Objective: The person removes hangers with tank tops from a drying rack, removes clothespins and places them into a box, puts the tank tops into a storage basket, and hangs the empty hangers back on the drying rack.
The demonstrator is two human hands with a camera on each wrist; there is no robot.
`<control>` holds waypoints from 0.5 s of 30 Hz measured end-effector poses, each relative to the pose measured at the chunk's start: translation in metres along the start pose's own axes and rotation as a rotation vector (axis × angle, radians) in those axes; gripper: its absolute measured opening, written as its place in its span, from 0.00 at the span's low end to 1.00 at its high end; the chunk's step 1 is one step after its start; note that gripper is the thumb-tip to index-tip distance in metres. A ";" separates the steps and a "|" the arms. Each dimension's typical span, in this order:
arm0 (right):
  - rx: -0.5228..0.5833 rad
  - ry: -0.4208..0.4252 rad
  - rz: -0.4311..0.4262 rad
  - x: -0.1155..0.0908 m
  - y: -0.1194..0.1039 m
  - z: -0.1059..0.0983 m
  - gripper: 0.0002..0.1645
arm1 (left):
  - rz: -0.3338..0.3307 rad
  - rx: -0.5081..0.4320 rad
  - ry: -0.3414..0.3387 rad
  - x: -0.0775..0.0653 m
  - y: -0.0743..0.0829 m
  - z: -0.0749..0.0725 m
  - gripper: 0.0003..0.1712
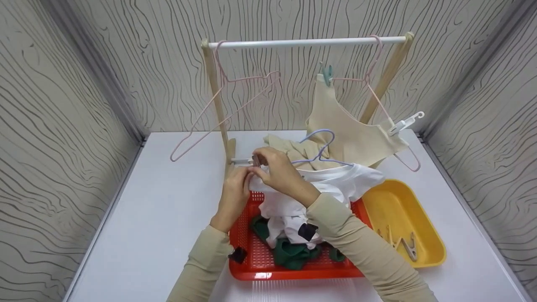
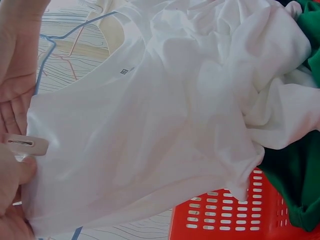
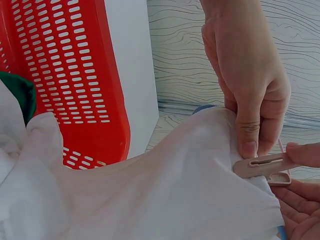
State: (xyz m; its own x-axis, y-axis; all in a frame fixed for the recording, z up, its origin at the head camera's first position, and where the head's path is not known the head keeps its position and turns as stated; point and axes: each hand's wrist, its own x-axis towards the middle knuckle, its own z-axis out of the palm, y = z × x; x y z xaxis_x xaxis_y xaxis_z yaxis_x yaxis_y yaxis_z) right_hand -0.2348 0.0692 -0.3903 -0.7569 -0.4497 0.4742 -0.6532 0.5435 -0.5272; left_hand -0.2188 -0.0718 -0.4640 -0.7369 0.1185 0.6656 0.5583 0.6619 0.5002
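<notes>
A white shirt (image 1: pixel 323 184) hangs on a blue hanger (image 1: pixel 319 153), its lower part bunched in a red basket (image 1: pixel 251 274). My left hand (image 1: pixel 235 193) pinches the shirt's left sleeve edge; in the right wrist view its thumb (image 3: pixel 248 140) presses the cloth. Between thumb and fingers my right hand (image 1: pixel 279 170) grips a pale clothespin (image 3: pixel 265 165), whose tip overlaps the cloth right beside the left thumb. The clothespin also shows at the shirt's edge in the left wrist view. Green clothing (image 1: pixel 291 253) lies under the shirt in the basket.
Behind stands a rack with a white bar (image 1: pixel 302 42). On it hang a bare pink hanger (image 1: pixel 222 121) and another with a beige garment (image 1: pixel 340 126) held by a teal clip (image 1: pixel 327 74) and a white clip (image 1: pixel 406 123). A yellow tray (image 1: pixel 419 218) at right holds several clothespins (image 1: pixel 410 247).
</notes>
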 end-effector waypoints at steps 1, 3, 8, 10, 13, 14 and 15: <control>-0.001 0.004 -0.006 0.000 0.000 0.000 0.13 | 0.002 -0.001 0.002 0.000 0.000 0.000 0.05; -0.007 0.007 -0.011 -0.001 0.000 0.001 0.12 | 0.004 0.002 0.006 0.000 0.000 0.000 0.05; -0.028 0.011 -0.019 -0.001 -0.002 0.001 0.11 | 0.005 0.019 0.013 0.000 0.000 0.000 0.04; -0.038 0.022 -0.029 -0.002 -0.003 0.002 0.11 | 0.007 0.017 0.014 0.000 0.000 0.001 0.04; -0.045 0.032 -0.040 -0.002 -0.003 0.003 0.10 | 0.004 0.001 0.017 0.000 0.000 0.000 0.05; -0.041 0.033 -0.040 -0.003 -0.003 0.003 0.09 | 0.005 -0.003 0.018 0.000 -0.001 0.000 0.05; -0.033 0.035 -0.044 -0.003 -0.003 0.003 0.09 | 0.005 -0.009 0.017 0.000 -0.001 0.001 0.06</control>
State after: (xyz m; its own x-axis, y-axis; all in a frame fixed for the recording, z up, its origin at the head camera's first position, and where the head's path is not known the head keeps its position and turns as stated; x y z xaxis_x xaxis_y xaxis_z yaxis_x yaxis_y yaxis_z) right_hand -0.2304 0.0665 -0.3921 -0.7262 -0.4486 0.5209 -0.6840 0.5472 -0.4824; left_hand -0.2197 -0.0718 -0.4644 -0.7278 0.1090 0.6771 0.5649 0.6551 0.5018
